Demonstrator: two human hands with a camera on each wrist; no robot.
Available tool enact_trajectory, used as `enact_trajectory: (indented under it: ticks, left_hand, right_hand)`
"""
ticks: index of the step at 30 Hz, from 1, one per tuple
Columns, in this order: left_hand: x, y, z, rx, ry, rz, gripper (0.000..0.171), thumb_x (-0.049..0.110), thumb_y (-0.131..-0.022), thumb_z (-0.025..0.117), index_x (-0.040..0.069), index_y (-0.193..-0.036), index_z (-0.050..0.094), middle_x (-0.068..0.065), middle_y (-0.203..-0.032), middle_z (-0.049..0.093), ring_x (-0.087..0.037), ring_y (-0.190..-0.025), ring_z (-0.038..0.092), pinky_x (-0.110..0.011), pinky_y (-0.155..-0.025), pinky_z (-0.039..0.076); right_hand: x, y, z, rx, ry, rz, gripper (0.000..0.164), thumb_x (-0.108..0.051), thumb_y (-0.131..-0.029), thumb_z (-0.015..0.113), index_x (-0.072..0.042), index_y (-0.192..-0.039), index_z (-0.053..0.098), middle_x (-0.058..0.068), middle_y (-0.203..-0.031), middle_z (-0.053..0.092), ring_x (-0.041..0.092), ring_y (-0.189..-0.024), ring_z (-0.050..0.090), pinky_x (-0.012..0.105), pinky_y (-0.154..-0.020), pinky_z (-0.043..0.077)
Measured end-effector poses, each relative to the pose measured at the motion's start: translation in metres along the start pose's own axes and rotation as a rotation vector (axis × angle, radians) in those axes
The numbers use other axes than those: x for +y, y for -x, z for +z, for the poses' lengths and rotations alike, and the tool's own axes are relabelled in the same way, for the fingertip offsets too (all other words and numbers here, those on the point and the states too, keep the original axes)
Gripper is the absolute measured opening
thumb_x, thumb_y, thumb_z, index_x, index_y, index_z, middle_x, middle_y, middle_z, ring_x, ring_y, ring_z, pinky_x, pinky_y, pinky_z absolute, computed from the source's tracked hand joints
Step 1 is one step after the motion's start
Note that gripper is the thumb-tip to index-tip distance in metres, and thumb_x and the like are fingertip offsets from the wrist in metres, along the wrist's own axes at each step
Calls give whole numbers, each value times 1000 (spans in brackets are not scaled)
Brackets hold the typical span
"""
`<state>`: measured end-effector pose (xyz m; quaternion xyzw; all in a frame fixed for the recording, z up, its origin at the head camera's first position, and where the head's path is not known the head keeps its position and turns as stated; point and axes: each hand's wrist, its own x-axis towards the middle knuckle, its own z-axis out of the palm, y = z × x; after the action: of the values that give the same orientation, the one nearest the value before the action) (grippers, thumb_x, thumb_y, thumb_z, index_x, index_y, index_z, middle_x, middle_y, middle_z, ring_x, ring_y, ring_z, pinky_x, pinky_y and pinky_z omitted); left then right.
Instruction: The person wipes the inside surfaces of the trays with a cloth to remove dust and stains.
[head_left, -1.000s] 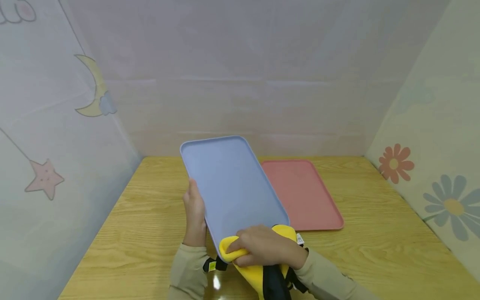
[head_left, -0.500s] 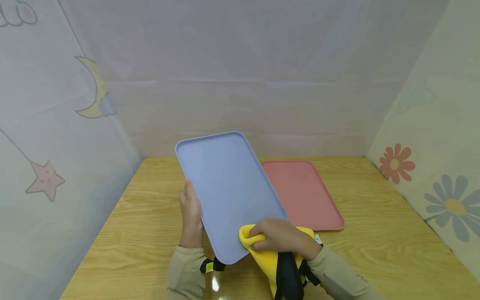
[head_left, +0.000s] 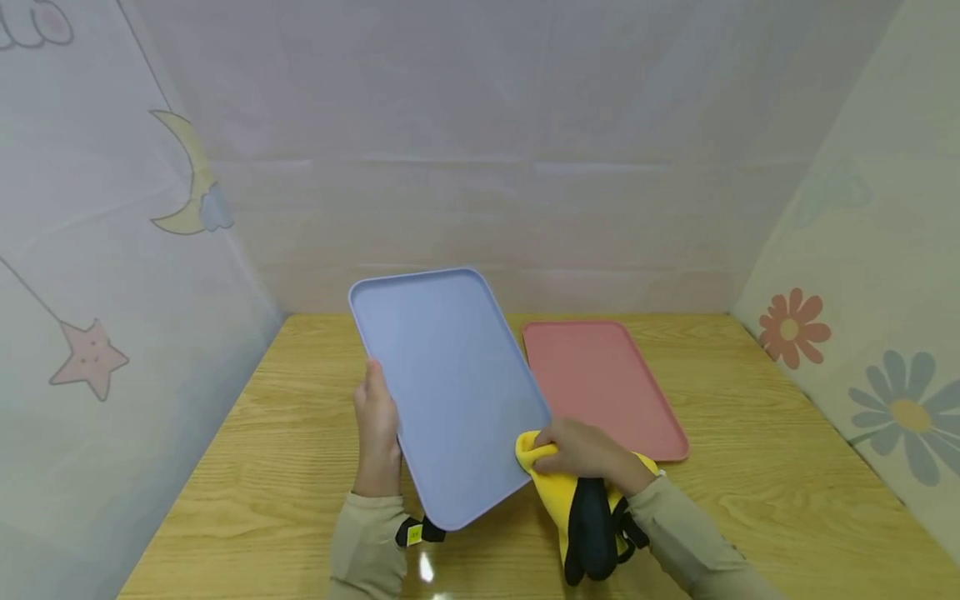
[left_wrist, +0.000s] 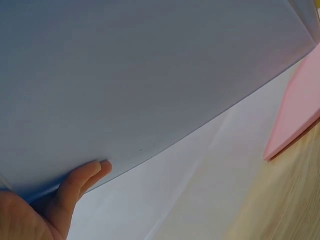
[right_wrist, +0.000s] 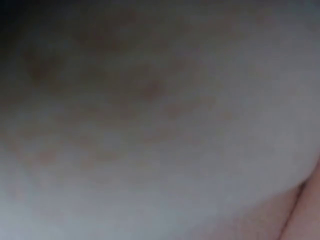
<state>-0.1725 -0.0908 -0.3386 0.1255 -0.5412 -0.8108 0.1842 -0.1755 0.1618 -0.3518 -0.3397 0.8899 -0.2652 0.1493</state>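
A blue rectangular tray [head_left: 453, 383] is held up at a tilt above the table, its inner face toward me. My left hand [head_left: 377, 433] grips its left edge, thumb along the rim. In the left wrist view, the fingers [left_wrist: 75, 187] lie against the tray's underside [left_wrist: 150, 75]. My right hand [head_left: 588, 454] pinches a yellow cloth [head_left: 553, 492] at the tray's lower right corner, which it covers. The rest of the cloth hangs below that hand, beside a black wrist strap. A blurred pale surface with brownish spots fills most of the right wrist view.
A pink tray [head_left: 600, 383] lies flat on the wooden table [head_left: 300, 467], behind and to the right of the blue one. Printed fabric walls stand at the left, back and right of the table.
My right hand has moved the yellow cloth along the blue tray's lower edge, from the bottom corner to the right corner. The blue tray has shifted slightly left.
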Motion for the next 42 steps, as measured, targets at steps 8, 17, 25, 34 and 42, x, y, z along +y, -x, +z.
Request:
enact_trajectory:
  ticks: [8,17,25,34,42]
  left_hand:
    - [-1,0,-2,-59,29,27,47,39,-97,28,1,-102,55,-4,-79,56,-13,-67,55,-26,-59,45]
    - [-2,2,1,-68,-17,33,46,37,-97,28,1,-95,55,-4,-79,57,-14,-70,55,-26,-61,45]
    - [-4,2,3,-61,-72,14,45,38,-97,29,2,-92,56,-3,-77,56,-13,-68,53,-26,-59,44]
    - [-4,-17,7,-45,-150,-34,43,41,-96,31,6,-86,55,0,-70,51,-11,-60,49,-25,-55,41]
    - [-18,-47,1,-17,-290,-108,47,40,-94,34,-1,-95,56,-2,-74,51,-11,-62,48,-25,-57,42]
  right_hand:
    - [17,2,4,65,-23,159,33,-9,-77,61,-15,-53,39,-8,-48,30,5,-42,29,18,-43,24]
    - [20,-1,9,175,32,358,35,-13,-73,59,-15,-48,34,-6,-45,27,8,-39,25,20,-41,21]
    - [21,3,7,145,12,317,36,-11,-73,59,-15,-49,33,-6,-45,25,7,-39,24,20,-41,19]
    - [25,13,-8,143,-173,154,35,-13,-81,59,-13,-55,36,-6,-50,29,6,-42,29,19,-44,27]
    - [26,24,-17,146,-323,122,32,-19,-85,60,-9,-59,44,-3,-52,39,7,-43,38,20,-43,34]
